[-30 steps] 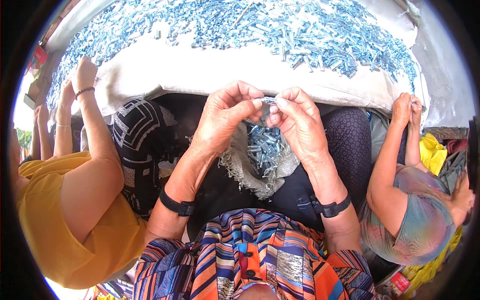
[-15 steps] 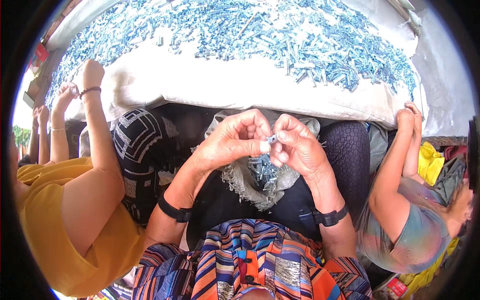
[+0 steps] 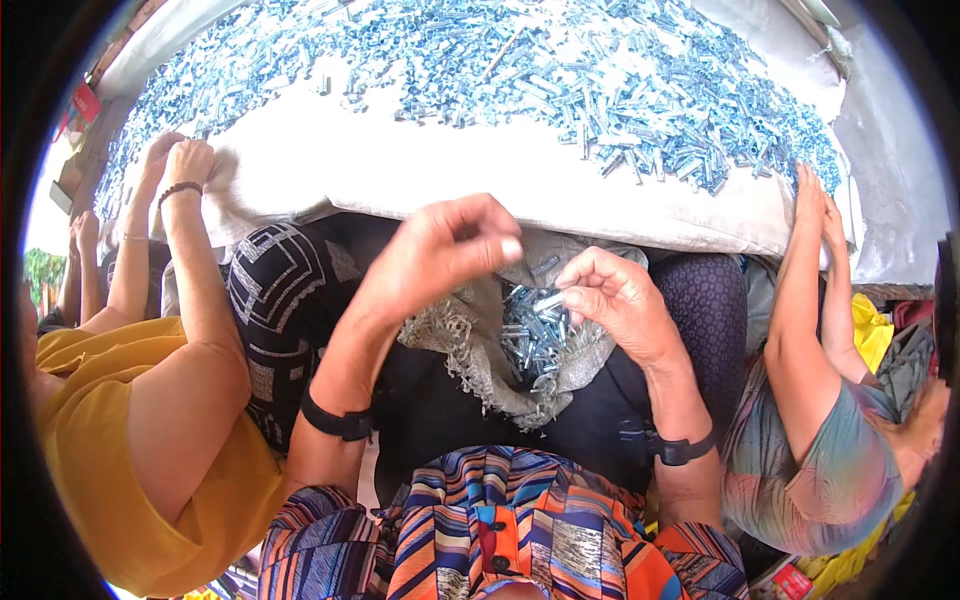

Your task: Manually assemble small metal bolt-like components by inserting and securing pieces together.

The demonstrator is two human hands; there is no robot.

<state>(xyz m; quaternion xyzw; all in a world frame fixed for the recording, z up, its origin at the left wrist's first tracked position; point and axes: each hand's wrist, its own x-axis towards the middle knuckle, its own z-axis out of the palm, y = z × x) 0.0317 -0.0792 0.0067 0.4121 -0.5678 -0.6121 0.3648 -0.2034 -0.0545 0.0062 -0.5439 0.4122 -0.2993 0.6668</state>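
Note:
My left hand hangs above the sack with bent fingers and the thumb apart from them; nothing shows in its grasp. To its right, the thumb and fingers of my right hand pinch a small shiny metal tube at their tips. Below both hands, between my knees, a grey woven sack with a frayed rim gapes, with many small silvery metal pieces inside. One loose dark metal piece shows near the sack's far side, between my hands; whether it rests on the cloth I cannot tell.
Ahead, a table covered in pale cloth bears a wide heap of bluish metal pieces with a thin stick on it. A person in a mustard top sits close at left, another in a grey-green top at right.
My hands have parted; the left moved up and left, the right slightly right and down. More of the sack's contents show. The neighbours' hands have shifted at the table edge.

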